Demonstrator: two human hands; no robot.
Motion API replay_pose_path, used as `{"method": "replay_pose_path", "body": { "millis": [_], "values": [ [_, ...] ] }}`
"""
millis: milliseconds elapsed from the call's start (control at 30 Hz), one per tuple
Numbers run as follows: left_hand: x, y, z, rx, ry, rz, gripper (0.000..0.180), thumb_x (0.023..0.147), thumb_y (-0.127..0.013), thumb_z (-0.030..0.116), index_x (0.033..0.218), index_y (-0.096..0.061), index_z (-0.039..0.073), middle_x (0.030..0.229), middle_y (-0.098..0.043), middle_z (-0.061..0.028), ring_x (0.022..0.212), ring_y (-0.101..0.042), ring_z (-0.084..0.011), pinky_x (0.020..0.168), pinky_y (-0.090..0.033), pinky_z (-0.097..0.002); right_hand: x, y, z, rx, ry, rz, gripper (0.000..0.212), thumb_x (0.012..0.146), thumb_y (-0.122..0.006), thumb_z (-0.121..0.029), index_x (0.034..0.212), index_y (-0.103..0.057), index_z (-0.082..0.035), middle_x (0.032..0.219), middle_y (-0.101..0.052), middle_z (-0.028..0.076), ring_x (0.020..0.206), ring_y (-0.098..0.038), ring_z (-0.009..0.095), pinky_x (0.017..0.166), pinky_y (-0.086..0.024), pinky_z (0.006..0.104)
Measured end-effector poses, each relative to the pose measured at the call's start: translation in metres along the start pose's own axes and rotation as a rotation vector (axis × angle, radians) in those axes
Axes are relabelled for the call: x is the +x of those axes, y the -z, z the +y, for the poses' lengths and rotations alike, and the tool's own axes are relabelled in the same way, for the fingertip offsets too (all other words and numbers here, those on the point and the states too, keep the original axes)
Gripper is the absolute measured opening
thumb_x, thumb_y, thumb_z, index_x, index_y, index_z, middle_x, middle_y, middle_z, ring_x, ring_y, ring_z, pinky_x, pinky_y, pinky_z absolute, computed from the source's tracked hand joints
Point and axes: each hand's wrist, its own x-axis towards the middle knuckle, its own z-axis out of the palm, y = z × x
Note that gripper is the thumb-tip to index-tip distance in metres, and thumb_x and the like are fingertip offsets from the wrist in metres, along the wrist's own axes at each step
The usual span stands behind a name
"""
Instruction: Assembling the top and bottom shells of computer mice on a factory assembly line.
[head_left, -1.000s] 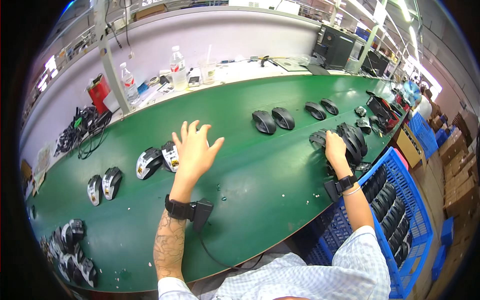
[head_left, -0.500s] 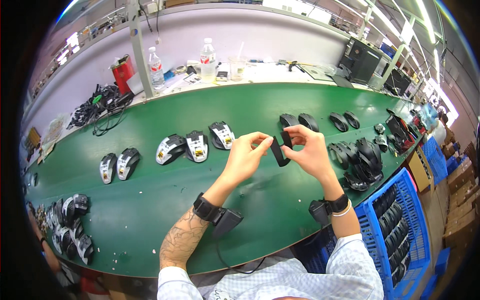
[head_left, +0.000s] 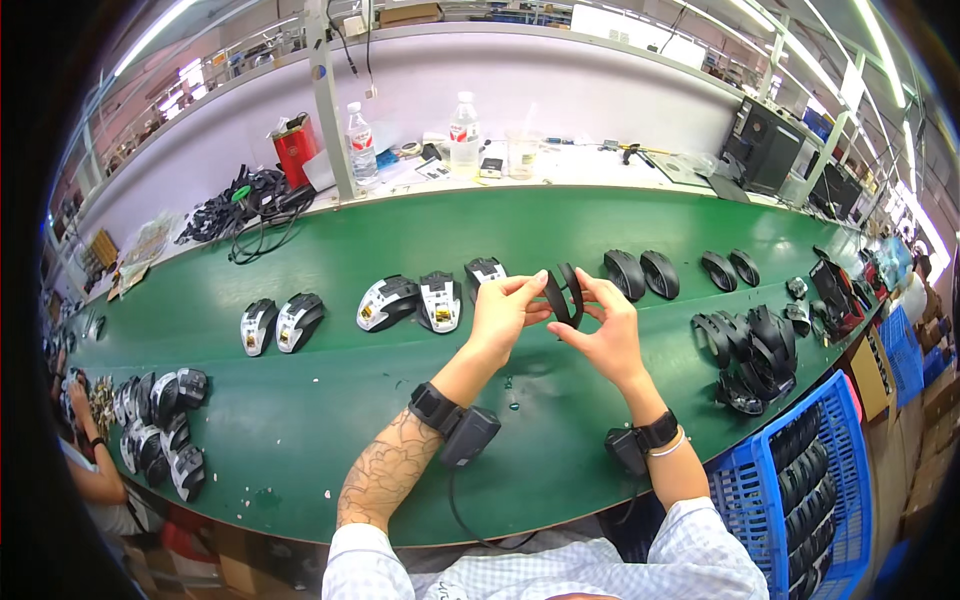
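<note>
My left hand (head_left: pixel 503 312) and my right hand (head_left: pixel 612 330) hold a thin, curved black plastic mouse shell piece (head_left: pixel 553 298) between them, above the green table. Its left edge is pinched by my left thumb and fingertips. On the other side, my right fingers and thumb close on its narrow upright edge. Just left of my left hand lie open computer mice with white insides, including one mouse (head_left: pixel 440 303) showing a yellow part; another mouse (head_left: pixel 485 270) is partly covered by that hand. Beyond my right hand sit black mouse shells (head_left: pixel 624 275) in pairs.
A heap of black mouse shell parts (head_left: pixel 765 345) lies on the right of the green table (head_left: pixel 420 225). Near it, a blue crate (head_left: pixel 742 478) holds rows of black parts. More mice (head_left: pixel 185 450) are piled left, near another person's hand (head_left: pixel 80 402). Bottles (head_left: pixel 464 145) stand behind.
The shell piece has turned in my hands and now appears narrower, more edge-on. My right fingers are spread slightly more. The whole view has shifted, moving the table's contents rightward.
</note>
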Motion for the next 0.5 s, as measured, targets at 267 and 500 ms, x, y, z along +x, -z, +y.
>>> {"method": "replay_pose_path", "body": {
  "millis": [267,500],
  "values": [
    [0.008,0.016,-0.004,-0.034,0.090,-0.025,0.023,0.088,-0.060,0.023,0.094,-0.065,0.001,0.089,-0.064,-0.0056,0.078,-0.062,-0.0134,0.069,-0.052,-0.0237,-0.001,-0.008,-0.002,0.069,0.066,0.010,0.061,0.064,-0.077,0.001,0.120,-0.053,0.001,0.111,-0.056,0.011,0.100,-0.060,0.022,0.084,-0.054,0.0347],
    [-0.013,0.009,0.031,0.832,-0.491,0.076,0.027,0.086,-0.061,0.022,0.106,-0.062,0.004,0.097,-0.062,-0.0090,0.086,-0.061,-0.0237,0.074,-0.050,-0.0338,-0.005,-0.009,0.008,0.073,-0.015,0.158,0.053,0.068,-0.073,-0.001,0.118,-0.054,0.000,0.108,-0.057,0.015,0.097,-0.060,0.024,0.081,-0.054,0.0337]
  ]
}}
